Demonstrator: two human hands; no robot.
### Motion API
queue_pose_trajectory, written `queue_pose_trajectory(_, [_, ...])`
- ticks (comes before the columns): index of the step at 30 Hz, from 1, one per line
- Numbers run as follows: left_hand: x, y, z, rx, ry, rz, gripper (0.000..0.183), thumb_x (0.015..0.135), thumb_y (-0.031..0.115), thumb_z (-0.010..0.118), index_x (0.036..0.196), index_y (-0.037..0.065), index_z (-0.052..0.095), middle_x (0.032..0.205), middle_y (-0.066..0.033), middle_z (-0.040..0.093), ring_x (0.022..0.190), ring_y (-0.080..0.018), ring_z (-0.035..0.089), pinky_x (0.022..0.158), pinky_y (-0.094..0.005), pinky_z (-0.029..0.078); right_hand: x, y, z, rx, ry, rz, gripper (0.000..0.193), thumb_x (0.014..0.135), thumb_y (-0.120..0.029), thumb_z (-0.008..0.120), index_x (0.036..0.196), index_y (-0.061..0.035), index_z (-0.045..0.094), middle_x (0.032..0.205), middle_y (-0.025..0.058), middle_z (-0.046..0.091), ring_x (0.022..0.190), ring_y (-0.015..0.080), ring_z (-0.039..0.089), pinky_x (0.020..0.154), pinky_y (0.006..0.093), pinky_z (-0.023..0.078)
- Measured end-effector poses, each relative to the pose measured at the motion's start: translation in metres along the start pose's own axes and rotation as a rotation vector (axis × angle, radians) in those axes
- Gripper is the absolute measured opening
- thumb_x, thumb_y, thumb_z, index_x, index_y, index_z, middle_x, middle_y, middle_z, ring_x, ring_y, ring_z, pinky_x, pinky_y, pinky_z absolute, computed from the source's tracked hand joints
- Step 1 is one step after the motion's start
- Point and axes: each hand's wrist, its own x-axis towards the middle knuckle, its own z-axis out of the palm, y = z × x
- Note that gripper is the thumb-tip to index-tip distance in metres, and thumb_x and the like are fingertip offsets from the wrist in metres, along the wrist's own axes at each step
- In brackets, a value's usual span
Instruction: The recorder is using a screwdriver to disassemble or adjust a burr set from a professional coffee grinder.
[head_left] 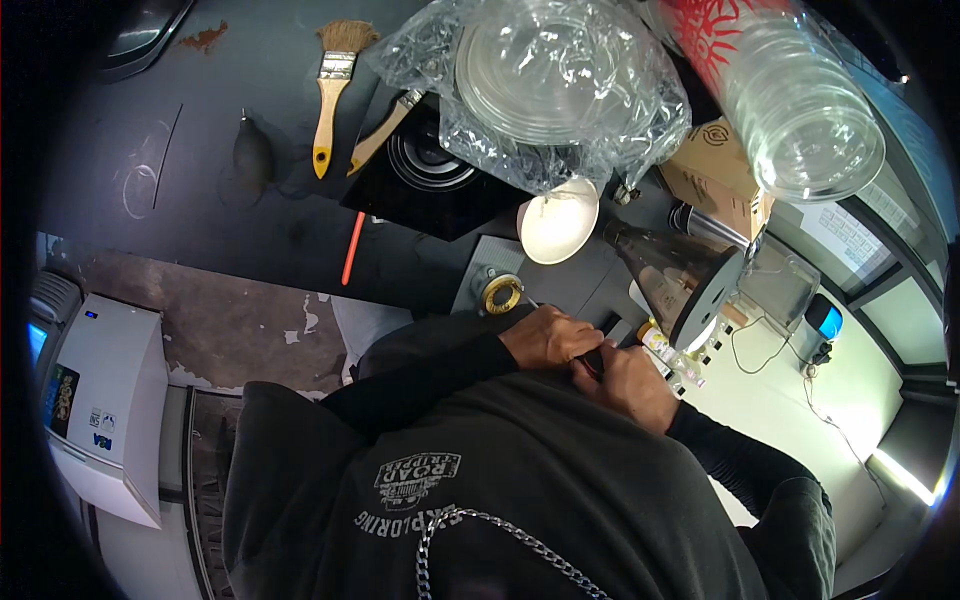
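My left hand (545, 337) and my right hand (630, 382) meet close to my chest, both closed around a small dark tool or part (592, 362) between them; what it is I cannot tell. Just beyond my left hand lies a small yellow ring-shaped piece (501, 295) on a grey mat (560, 280). A white bowl (557, 224) stands behind it. To the right of my hands a clear conical flask (670, 275) lies tilted, and a small yellow-capped bottle (655, 340) sits beside my right hand.
Two wooden paintbrushes (333, 95) and a dark rubber blower (252, 152) lie on the dark table. A black box (430, 170) carries bagged clear dishes (545, 70). A stack of clear cups (800, 110), a cardboard box (715, 170), a red pen (352, 248) and a white machine (105, 400) at the left.
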Motion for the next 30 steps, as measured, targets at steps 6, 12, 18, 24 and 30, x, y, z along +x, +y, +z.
queue_pose_trajectory(6, [-0.002, -0.001, 0.006, -0.005, 0.077, 0.018, 0.012, 0.085, 0.014, 0.067, 0.094, 0.005, 0.065, 0.08, -0.0066, 0.063, 0.072, -0.0251, 0.071, 0.058, -0.0368, 0.057, 0.001, 0.001, 0.0, -0.015, -0.033, -0.022, 0.06, 0.095, -0.044, 0.064, 0.098, 0.0153, 0.063, 0.076, 0.0346, 0.067, 0.074, 0.0493, 0.072, 0.07, 0.0534, 0.06])
queue_pose_trajectory(12, [-0.003, 0.0, 0.006, -0.011, 0.086, 0.006, 0.011, 0.087, 0.017, 0.066, 0.092, 0.007, 0.063, 0.078, -0.0056, 0.062, 0.07, -0.0251, 0.071, 0.057, -0.0367, 0.057, -0.002, -0.007, -0.003, -0.095, -0.033, 0.007, 0.061, 0.097, -0.044, 0.062, 0.103, 0.0162, 0.062, 0.078, 0.0344, 0.068, 0.075, 0.0492, 0.072, 0.069, 0.0529, 0.061])
queue_pose_trajectory(18, [-0.004, 0.001, 0.01, -0.02, 0.131, 0.005, 0.014, 0.083, 0.016, 0.068, 0.089, 0.008, 0.06, 0.076, -0.0061, 0.06, 0.068, -0.0264, 0.069, 0.056, -0.0384, 0.055, -0.006, -0.014, -0.003, -0.122, -0.017, 0.014, 0.061, 0.097, -0.043, 0.061, 0.107, 0.0176, 0.062, 0.076, 0.0332, 0.068, 0.073, 0.0471, 0.073, 0.068, 0.0516, 0.061])
queue_pose_trajectory(24, [-0.005, 0.002, 0.009, 0.019, 0.169, 0.018, 0.021, 0.077, 0.015, 0.074, 0.087, 0.008, 0.057, 0.078, -0.0078, 0.06, 0.068, -0.0283, 0.068, 0.057, -0.0402, 0.054, -0.007, -0.016, -0.002, -0.216, 0.021, -0.047, 0.06, 0.098, -0.04, 0.061, 0.107, 0.0199, 0.061, 0.075, 0.0317, 0.069, 0.07, 0.0444, 0.073, 0.064, 0.0473, 0.061])
queue_pose_trajectory(30, [-0.004, 0.005, 0.014, 0.027, 0.216, 0.017, 0.026, 0.072, 0.011, 0.077, 0.088, 0.008, 0.058, 0.079, -0.0079, 0.061, 0.071, -0.0292, 0.069, 0.061, -0.0407, 0.055, -0.012, -0.02, -0.002, -0.274, 0.047, -0.072, 0.059, 0.097, -0.038, 0.062, 0.107, 0.0204, 0.061, 0.074, 0.0287, 0.069, 0.067, 0.0417, 0.073, 0.062, 0.046, 0.06])
